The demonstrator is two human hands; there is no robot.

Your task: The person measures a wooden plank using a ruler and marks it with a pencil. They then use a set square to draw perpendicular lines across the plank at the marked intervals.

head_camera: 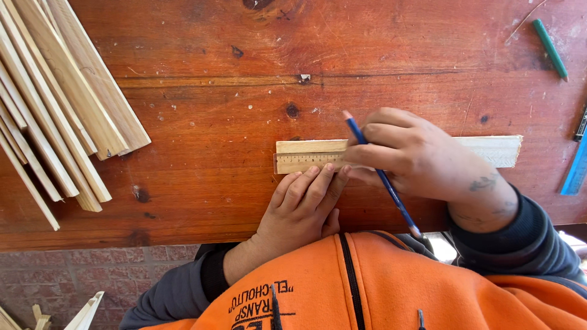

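My right hand (422, 156) is shut on a blue pencil (391, 192) whose upper end points toward the far side of the table. It rests over a pale wooden strip (495, 150) that lies flat across the reddish wooden table (214, 110). My left hand (302, 205) presses its fingertips on the near edge of a short wooden ruler (306, 162), which lies along the strip's left end. The middle of the strip is hidden under my right hand.
A stack of several long pale wooden slats (55, 104) fans out at the table's left. A green pencil (549, 47) lies at the far right, and a blue straightedge (576, 170) pokes in at the right edge. Brick floor (73, 275) shows below the table's near edge.
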